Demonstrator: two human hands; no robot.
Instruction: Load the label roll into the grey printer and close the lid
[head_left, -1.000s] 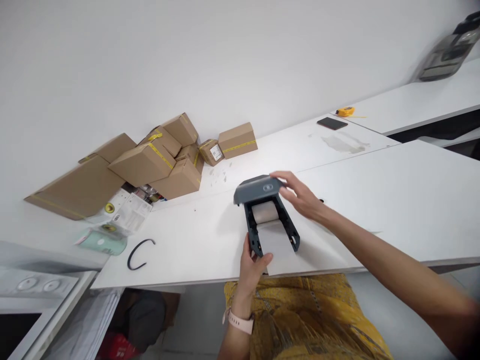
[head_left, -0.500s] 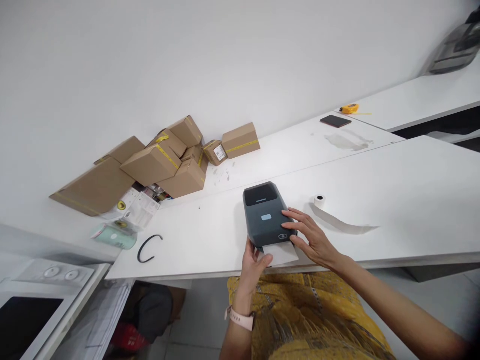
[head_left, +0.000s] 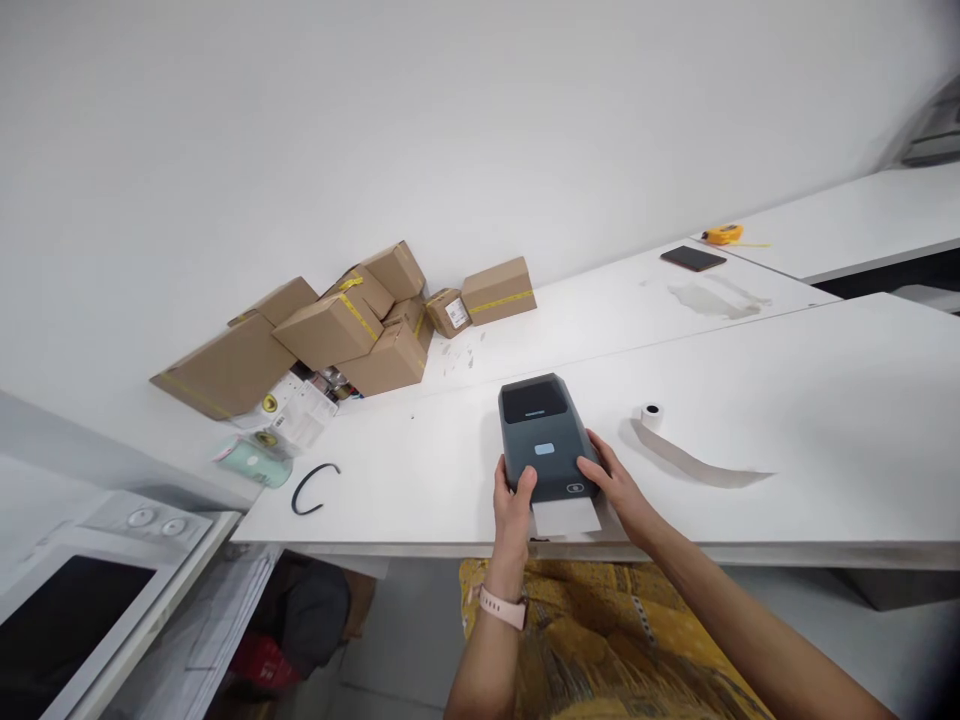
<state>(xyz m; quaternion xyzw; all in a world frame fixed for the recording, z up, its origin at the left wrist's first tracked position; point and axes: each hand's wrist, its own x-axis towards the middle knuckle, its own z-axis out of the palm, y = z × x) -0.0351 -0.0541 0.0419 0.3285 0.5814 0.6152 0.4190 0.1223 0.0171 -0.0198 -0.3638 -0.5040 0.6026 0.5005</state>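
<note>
A dark grey-blue label printer [head_left: 546, 430] stands near the front edge of the white table. White label paper [head_left: 566, 516] sticks out of its near end. My left hand [head_left: 513, 505] grips the printer's left side, thumb on the top near the front corner. On the opposite side, my right hand [head_left: 613, 482] holds the printer with its thumb on the top and its fingers along the side. Right of the printer lies a small roll of white paper [head_left: 652, 416] with a long strip unrolled.
Cardboard boxes [head_left: 330, 330] are piled at the back left, near a green pouch [head_left: 255, 462] and a black curved band [head_left: 295, 497]. A dark phone [head_left: 693, 259] and yellow tape measure [head_left: 723, 235] lie at the back right. A white microwave [head_left: 82, 600] stands lower left.
My left hand has moved from the label paper up onto the printer's left side. My right hand has shifted from the top to grip the right side. The view has shifted slightly.
</note>
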